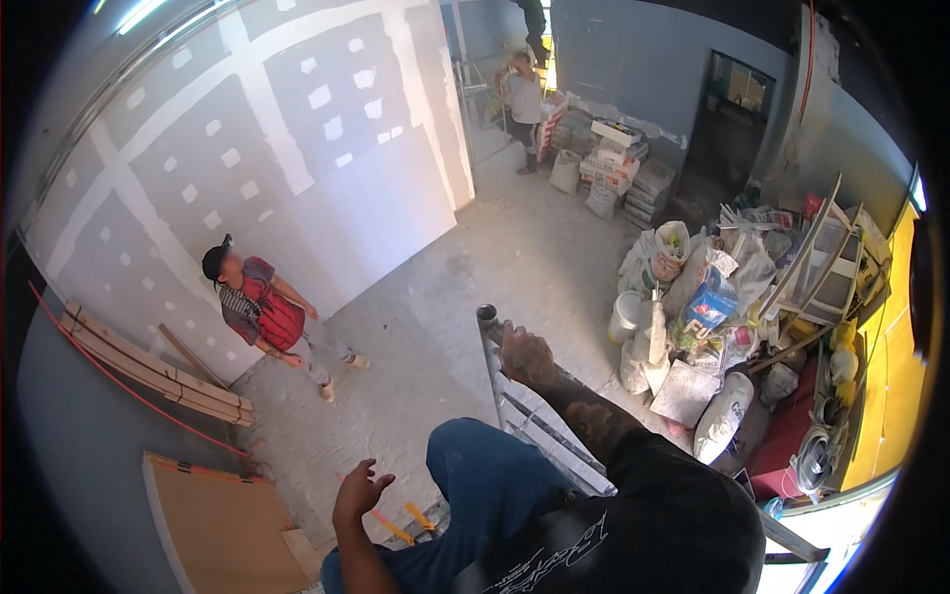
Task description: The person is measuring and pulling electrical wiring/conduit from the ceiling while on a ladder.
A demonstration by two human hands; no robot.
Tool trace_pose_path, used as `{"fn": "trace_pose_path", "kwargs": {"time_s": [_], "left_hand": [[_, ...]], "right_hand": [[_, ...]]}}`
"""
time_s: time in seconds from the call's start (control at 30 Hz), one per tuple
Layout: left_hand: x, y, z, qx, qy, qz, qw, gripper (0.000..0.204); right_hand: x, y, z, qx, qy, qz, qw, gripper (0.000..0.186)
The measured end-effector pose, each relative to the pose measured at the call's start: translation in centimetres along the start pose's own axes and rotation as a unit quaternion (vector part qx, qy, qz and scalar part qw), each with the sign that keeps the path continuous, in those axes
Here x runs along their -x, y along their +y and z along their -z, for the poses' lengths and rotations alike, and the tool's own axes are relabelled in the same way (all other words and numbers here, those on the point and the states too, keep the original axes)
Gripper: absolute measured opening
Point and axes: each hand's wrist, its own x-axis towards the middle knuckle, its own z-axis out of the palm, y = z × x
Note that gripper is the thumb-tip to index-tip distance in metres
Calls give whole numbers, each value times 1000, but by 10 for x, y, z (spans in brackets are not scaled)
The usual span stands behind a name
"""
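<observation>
My right hand [527, 354] is wrapped round the upper end of a grey metal tube [486, 315], part of a metal frame [554, 436] that runs down beside my leg. The tube's round end is open and stands just past my fingers. My left hand [363, 488] hovers in the air left of my bent knee [480, 460] in blue jeans. Its fingers are apart and nothing is in them. Below it, partly hidden by my leg, are yellow-orange straps [396, 527]. The floor lies well below me.
A person [267, 307] in a red and grey shirt stands below left, by the patched plasterboard wall [287, 148]. Another person [522, 99] stands far back near stacked bags [609, 163]. Sacks and debris [693, 307] pile up at right. Long boards [158, 361] lean at left.
</observation>
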Motion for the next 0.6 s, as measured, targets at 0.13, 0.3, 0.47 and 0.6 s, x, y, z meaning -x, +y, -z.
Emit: {"fn": "trace_pose_path", "kwargs": {"time_s": [0.13,0.3,0.47,0.6], "left_hand": [[1,1,1,-1,2,3,1000,74],[4,6,3,-5,-2,13,1000,74],[2,6,-2,-11,-7,22,1000,74],[14,-7,-1,-1,-9,55,998,75]], "right_hand": [[0,-2,-1,1,-8,-14,1000,48],[-21,9,-3,-18,-107,-43,993,54],[-45,22,4,-79,-203,-54,974,61],[-43,6,4,-145,-177,-96,969,63]]}}
